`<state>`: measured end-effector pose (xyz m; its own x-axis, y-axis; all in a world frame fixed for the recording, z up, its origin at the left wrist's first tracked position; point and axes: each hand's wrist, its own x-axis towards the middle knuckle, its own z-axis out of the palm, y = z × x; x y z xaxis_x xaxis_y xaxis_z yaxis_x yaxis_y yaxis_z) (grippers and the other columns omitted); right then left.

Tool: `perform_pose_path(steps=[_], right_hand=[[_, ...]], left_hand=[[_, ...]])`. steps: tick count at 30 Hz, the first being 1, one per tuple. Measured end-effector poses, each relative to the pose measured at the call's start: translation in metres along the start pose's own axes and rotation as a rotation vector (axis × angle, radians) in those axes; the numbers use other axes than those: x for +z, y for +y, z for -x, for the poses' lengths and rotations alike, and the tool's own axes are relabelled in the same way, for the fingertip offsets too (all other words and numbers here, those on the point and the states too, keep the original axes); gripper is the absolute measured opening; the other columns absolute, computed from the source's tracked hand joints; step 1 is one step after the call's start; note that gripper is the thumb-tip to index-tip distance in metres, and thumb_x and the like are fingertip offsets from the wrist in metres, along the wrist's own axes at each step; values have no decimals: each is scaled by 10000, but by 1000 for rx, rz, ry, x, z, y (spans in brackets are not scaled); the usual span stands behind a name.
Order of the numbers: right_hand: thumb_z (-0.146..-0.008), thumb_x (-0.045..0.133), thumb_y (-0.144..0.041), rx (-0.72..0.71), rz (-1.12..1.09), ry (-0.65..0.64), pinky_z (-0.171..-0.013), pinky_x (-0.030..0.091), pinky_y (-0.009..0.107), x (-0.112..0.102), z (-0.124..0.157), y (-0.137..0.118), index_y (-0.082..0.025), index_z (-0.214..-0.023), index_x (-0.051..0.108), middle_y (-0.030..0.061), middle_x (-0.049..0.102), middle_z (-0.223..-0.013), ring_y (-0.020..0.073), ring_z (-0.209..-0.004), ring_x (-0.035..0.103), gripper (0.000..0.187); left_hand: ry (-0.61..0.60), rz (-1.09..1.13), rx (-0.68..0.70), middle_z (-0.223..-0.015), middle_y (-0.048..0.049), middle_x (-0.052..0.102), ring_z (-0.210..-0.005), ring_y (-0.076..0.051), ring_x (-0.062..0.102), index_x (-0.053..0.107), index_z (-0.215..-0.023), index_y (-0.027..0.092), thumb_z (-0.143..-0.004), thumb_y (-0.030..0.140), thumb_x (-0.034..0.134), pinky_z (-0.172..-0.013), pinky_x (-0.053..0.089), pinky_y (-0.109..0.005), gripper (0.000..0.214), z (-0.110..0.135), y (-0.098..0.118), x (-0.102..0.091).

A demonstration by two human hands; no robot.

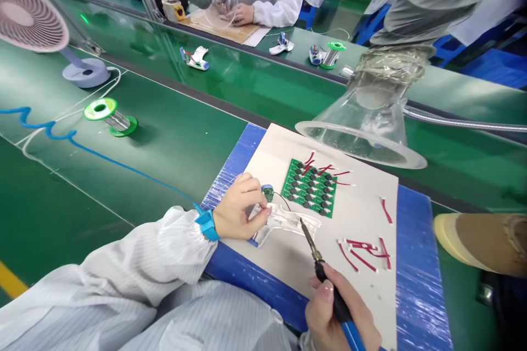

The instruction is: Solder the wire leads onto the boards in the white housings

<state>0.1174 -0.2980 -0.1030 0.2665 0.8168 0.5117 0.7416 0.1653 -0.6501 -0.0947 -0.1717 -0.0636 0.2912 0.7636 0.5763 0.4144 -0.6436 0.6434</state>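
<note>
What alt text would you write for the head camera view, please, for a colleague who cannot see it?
A person's right hand holds a soldering iron over a clear plastic part gripped by the left hand, on a white board. Nearby lie a green circuit-board panel and red wires.

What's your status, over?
Left hand holding white plastic housing, small green circuit board at fingertips. Right hand holding soldering iron, tip near housing. Clear fume hood beyond, not blocking.

A fume extractor funnel (362,131) overhangs the work board (362,219).
</note>
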Motion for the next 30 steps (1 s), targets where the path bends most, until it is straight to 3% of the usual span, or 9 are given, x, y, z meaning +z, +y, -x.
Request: perform_pose_path(steps=[4,7,18,24,30], right_hand=[[-894,587,-301,-45,22,24,-622,571,337,-2,-6,-7,-187,-958,678,56,705,-765,193,-629,686,159],[-909,560,-329,-39,68,29,-590,569,324,-1,-11,-13,-192,-900,674,55,704,-729,181,-586,671,179],[-902,573,-286,-79,88,-10,-628,572,322,-3,-14,-13,-182,-914,686,49,707,-728,186,-619,682,154],[-870,604,-174,-183,24,63,-606,538,256,1,-21,-17,-186,-919,697,12,700,-728,127,-563,653,106],[-868,597,-178,-175,41,65,-577,521,270,1,-22,-18,-196,-917,690,14,693,-709,139,-560,643,106]], left_hand=[[-12,3,9,-657,-14,554,-647,-158,474,552,-698,189,-810,149,562,-663,376,-335,119,-1,-1,1],[-20,1,4,-659,-16,556,-646,-158,474,544,-694,190,-817,158,556,-659,376,-333,128,-1,-1,2],[-17,11,13,-652,-14,557,-641,-156,477,537,-695,190,-818,159,547,-659,382,-330,127,-1,-2,2],[-7,31,27,-647,-15,543,-642,-155,463,549,-687,186,-825,155,563,-646,378,-318,142,-1,-2,4],[3,27,30,-642,-13,545,-634,-152,462,546,-689,187,-822,154,559,-643,378,-319,137,-2,-1,4]])
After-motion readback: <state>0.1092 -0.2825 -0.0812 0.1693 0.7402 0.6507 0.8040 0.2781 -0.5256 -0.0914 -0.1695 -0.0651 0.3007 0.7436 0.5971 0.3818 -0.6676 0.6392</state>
